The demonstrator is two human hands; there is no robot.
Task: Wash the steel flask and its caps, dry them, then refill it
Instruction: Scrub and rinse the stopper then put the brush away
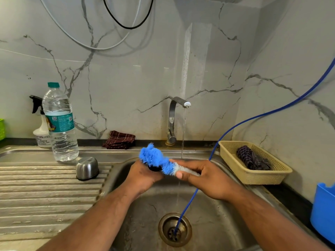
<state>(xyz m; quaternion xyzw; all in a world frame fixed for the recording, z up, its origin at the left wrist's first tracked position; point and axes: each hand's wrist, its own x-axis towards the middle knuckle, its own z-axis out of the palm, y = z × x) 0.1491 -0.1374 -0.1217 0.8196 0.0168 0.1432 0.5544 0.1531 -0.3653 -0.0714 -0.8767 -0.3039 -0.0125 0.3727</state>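
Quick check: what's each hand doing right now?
Left hand: closed around a small dark cap.
Right hand: closed on the blue brush, scrubbing the cap.

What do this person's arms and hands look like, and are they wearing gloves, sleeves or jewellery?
Both arms are bare from the bottom of the picture up to the wrists: no sleeve shows anywhere. The left hand and the right hand wear no gloves. No ring, watch or bracelet is visible on the fingers or wrists that show. The nails look short and plain. Nothing is strapped or wired to either arm.
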